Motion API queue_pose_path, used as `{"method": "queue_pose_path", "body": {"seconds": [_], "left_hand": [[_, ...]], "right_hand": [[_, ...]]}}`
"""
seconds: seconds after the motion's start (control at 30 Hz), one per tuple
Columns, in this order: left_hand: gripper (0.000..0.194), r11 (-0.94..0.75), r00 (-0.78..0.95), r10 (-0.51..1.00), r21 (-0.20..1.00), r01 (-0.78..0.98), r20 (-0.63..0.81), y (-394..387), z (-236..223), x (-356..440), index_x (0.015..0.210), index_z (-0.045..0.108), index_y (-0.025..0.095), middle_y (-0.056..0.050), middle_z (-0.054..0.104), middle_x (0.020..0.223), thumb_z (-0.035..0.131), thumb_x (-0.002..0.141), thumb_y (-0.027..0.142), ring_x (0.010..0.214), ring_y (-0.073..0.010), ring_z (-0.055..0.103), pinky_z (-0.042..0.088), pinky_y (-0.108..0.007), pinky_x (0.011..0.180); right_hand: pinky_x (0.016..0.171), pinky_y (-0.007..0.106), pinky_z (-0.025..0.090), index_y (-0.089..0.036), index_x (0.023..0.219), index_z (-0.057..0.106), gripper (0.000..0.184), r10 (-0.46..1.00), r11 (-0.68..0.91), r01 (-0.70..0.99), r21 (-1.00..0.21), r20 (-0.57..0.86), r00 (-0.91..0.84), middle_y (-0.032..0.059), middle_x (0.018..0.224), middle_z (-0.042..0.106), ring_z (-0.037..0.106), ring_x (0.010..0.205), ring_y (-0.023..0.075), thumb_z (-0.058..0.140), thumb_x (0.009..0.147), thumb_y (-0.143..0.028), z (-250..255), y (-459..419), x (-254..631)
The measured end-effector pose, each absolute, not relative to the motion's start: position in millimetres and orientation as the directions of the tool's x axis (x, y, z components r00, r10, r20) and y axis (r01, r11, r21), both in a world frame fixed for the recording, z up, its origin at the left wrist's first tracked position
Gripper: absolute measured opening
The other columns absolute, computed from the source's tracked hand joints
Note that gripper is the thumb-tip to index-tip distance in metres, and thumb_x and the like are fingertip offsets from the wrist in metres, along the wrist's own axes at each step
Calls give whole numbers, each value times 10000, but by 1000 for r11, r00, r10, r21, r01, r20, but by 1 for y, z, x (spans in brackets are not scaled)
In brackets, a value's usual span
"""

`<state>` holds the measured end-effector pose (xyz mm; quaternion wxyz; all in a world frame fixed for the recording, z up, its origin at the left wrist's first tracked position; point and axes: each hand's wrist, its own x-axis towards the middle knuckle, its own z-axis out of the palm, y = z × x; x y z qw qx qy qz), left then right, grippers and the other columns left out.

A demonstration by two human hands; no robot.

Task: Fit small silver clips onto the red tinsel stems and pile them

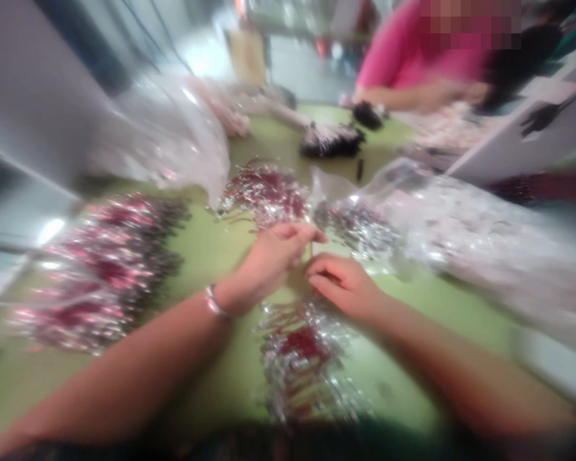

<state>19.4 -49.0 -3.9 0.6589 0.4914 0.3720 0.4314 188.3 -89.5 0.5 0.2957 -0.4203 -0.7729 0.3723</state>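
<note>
My left hand (281, 253), with a silver bangle (215, 301) at the wrist, is closed in a pinch on a thin reddish strand (311, 250). Just below and to the right, my right hand (345, 285) has its fingers pinched together at the strand's lower end. Blur hides what the strand's tip looks like. Behind my hands lies a heap of red and silvery wrapped strands (269, 189). Nearer to me, below my hands, is another red and silver bunch (302, 346).
A large stack of pink, dark-ended bundles (110, 269) covers the table's left. Plastic bags (168, 134) stand behind it. A clear bag with silvery pieces (365, 221) and a long pale plastic-covered pile (480, 237) lie right. Across the green table (211, 246), a person in pink (403, 51) works beside dark-tipped bundles (331, 141).
</note>
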Motion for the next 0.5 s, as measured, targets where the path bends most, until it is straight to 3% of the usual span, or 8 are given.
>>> {"method": "queue_pose_path", "body": {"seconds": [0.1,0.17,0.3,0.4,0.5], "left_hand": [[232,139,381,923,973,-183,-60,-47,-2,17,819,686,198,3,622,690,643,867,421,446,-45,322,261,-224,415],[262,43,338,941,998,-51,-23,-46,-1,15,771,674,196,23,556,594,632,874,432,446,-58,353,281,-231,426],[391,-208,340,934,940,271,108,-45,-6,12,623,609,185,4,590,594,547,925,426,513,-90,456,347,-247,486],[288,-380,435,874,864,331,217,-46,-13,13,734,680,196,-4,664,708,518,937,319,626,-107,544,417,-256,590],[211,-461,501,827,815,350,253,-46,-20,14,901,730,223,-4,700,774,524,922,264,683,-119,580,442,-264,636]], "right_hand": [[621,284,473,-209,878,621,118,906,265,428,-864,72,-417,-8,749,675,607,628,116,509,892,-243,2,-88,192],[569,279,473,-213,904,608,133,952,178,412,-893,50,-303,-9,738,684,604,572,114,487,912,-266,4,-85,196],[556,287,462,-240,855,611,99,975,222,508,-832,199,-100,-15,699,673,583,569,125,529,899,-274,5,-78,205],[638,310,480,-260,864,653,101,940,317,590,-743,327,-95,-8,754,695,622,679,148,555,890,-267,5,-76,207],[670,321,483,-270,867,674,121,931,342,622,-704,344,-123,-8,789,711,638,719,155,558,898,-282,3,-78,207]]}}
